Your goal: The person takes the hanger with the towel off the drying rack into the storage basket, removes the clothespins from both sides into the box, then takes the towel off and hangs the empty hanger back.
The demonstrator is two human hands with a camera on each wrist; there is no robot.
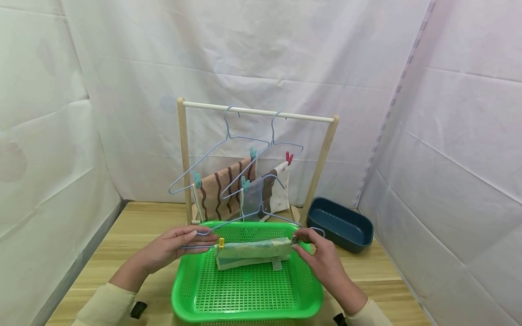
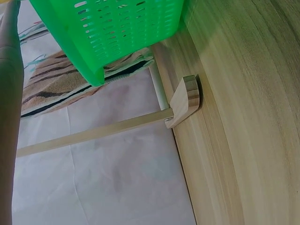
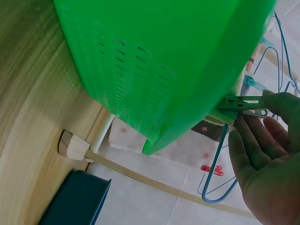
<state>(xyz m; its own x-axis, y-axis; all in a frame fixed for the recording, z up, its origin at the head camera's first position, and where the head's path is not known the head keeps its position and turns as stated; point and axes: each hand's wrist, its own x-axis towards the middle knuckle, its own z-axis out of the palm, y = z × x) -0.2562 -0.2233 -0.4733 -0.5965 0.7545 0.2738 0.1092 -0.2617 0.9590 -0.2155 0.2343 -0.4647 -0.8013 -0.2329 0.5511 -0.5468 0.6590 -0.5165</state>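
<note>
A blue wire hanger (image 1: 261,207) is held low over the green basket (image 1: 246,315), with a folded pale green and yellow towel (image 1: 253,252) draped on its bottom bar. My left hand (image 1: 181,240) holds the hanger's left corner, thumb on the wire and fingers beneath. Beside it, a yellow clothespin (image 1: 221,243) clips the towel's left end. At the towel's right end, my right hand (image 1: 322,253) pinches a clothespin (image 3: 241,102) that sits over the towel edge and bar. Only the left hand's edge (image 2: 8,93) shows in the left wrist view.
Behind the basket stands a rack with a white rail (image 1: 257,110) and wooden posts. Two hangers on it carry a brown striped towel (image 1: 224,185) and a grey-and-white towel (image 1: 281,185), both pinned. A dark blue bin (image 1: 342,224) is at the right.
</note>
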